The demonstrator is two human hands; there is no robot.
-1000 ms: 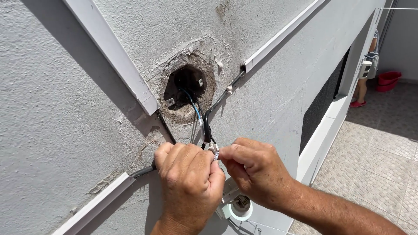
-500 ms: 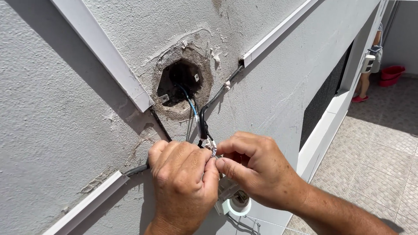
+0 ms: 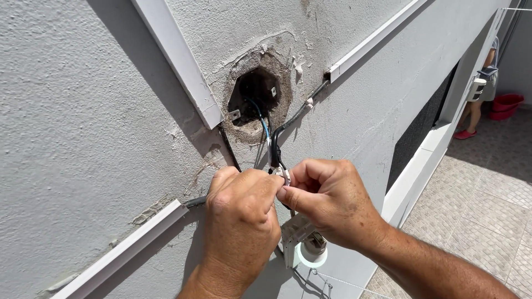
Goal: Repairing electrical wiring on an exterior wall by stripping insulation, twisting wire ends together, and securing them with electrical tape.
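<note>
Between both hands' fingers (image 3: 281, 191): wires (image 3: 281, 173)

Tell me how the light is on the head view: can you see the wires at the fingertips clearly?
Head view: hard sunlight, sharp focus; the left hand and right hand are bright, the wires crisp, but the wall hole is dark inside and hand shadows hide the wall below.

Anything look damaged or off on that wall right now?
Yes. The hole has ragged, chipped plaster around it, and paint is flaking by the lower trunking. Loose wires hang out to both hands.
</note>
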